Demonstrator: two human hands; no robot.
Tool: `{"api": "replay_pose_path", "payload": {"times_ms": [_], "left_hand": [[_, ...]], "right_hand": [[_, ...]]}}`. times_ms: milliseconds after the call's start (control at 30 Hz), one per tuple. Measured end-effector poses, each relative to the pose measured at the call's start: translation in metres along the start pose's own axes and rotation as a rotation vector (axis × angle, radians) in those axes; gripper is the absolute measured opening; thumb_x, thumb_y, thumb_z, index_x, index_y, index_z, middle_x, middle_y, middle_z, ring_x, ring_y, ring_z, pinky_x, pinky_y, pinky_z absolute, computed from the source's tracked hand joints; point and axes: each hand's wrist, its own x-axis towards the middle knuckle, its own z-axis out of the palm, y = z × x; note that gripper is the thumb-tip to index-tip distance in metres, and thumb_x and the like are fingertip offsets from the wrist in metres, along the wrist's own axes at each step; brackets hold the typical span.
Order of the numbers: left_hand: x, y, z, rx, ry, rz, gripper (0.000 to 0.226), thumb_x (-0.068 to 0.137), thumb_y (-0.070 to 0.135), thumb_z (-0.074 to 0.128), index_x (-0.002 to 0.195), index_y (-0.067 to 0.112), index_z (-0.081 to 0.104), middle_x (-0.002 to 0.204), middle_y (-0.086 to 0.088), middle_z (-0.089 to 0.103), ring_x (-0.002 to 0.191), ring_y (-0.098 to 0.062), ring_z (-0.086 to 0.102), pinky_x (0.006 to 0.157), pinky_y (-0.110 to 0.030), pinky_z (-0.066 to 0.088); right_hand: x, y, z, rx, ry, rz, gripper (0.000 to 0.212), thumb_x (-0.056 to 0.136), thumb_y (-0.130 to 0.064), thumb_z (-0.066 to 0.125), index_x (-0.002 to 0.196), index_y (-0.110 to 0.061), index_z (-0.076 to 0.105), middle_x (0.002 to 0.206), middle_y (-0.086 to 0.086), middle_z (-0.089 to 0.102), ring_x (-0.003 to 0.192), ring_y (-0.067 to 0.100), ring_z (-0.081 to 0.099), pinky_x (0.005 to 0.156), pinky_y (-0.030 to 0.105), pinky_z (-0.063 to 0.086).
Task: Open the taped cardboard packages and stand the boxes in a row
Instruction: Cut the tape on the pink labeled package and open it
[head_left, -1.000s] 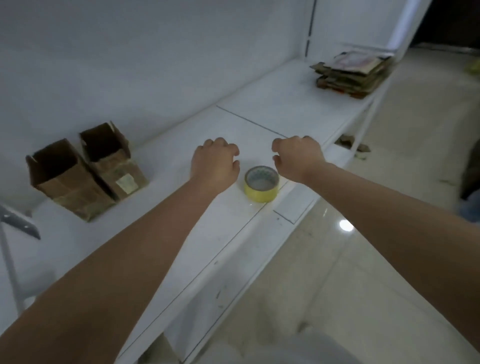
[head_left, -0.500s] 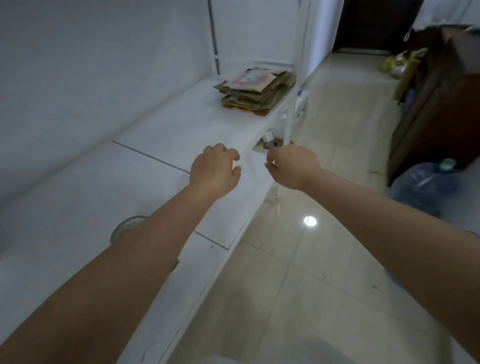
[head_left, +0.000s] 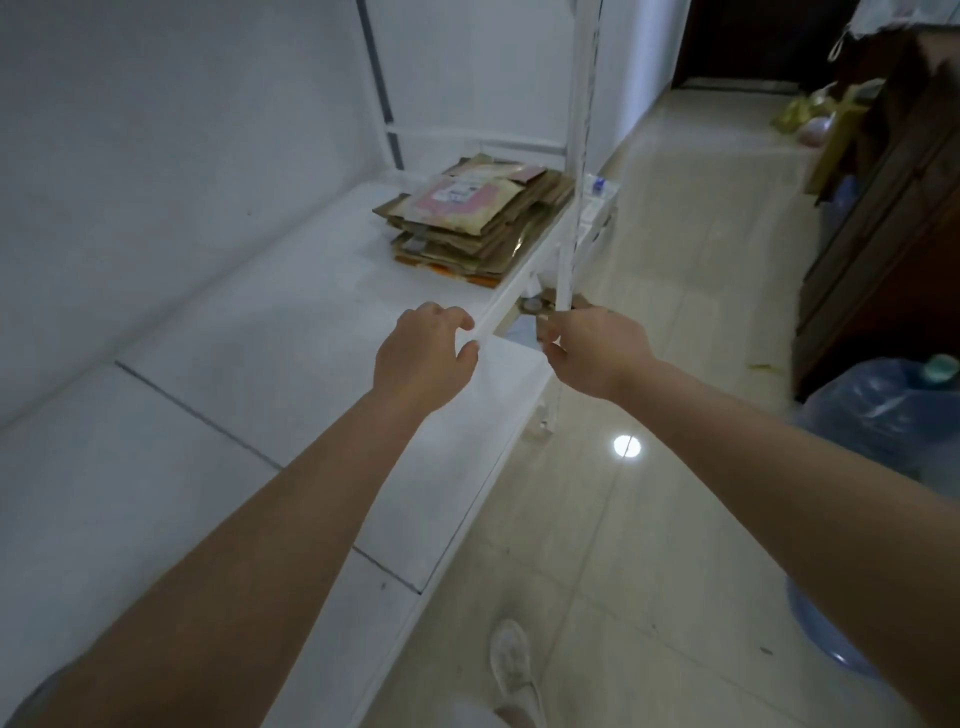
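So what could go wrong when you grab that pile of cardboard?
1. The stack of flattened cardboard sits at the front edge of the white shelf, with uneven layers; pulling one piece might slide others onto the floor.
2. A white upright post stands right beside the stack, so the right hand could bump it while reaching.
3. Both hands are empty, and the left hand is apart from the stack; a rushed one-handed grab may spill it.

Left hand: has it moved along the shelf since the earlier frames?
Yes. The left hand has travelled along the white shelf toward the stack of flattened cardboard, now much nearer it.
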Motion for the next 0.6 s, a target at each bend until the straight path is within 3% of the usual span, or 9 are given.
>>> {"api": "replay_pose_path", "payload": {"times_ms": [300,433,600], "left_hand": [[0.14,-0.012,-0.002,0.035,0.048,-0.058,0.032,0.095,0.035,0.055,0.122,0.019,0.062,0.122,-0.007,0.059,0.11,-0.026,0.055,0.078,-0.033,0.045],[0.19,-0.012,-0.004,0.039,0.104,-0.105,0.043,0.095,0.038,0.054,0.133,0.02,0.051,0.128,-0.007,0.057,0.112,-0.028,0.055,0.086,-0.04,0.051],[0.241,-0.015,0.007,0.035,0.169,-0.208,0.047,0.096,0.042,0.054,0.135,0.018,0.047,0.13,-0.007,0.055,0.116,-0.027,0.053,0.084,-0.038,0.048]], "right_hand": [[0.125,0.05,-0.009,0.006,0.018,0.058,0.029,0.1,-0.027,0.041,0.116,-0.012,0.061,0.11,0.01,0.066,0.1,0.032,0.062,0.076,0.036,0.05],[0.177,0.076,-0.009,-0.015,0.028,0.067,0.031,0.101,-0.028,0.041,0.12,-0.013,0.058,0.114,0.011,0.064,0.103,0.032,0.061,0.078,0.036,0.049],[0.249,0.103,-0.015,-0.032,0.088,0.011,0.028,0.101,-0.027,0.04,0.115,-0.013,0.06,0.109,0.009,0.065,0.099,0.031,0.062,0.072,0.035,0.048]]}}
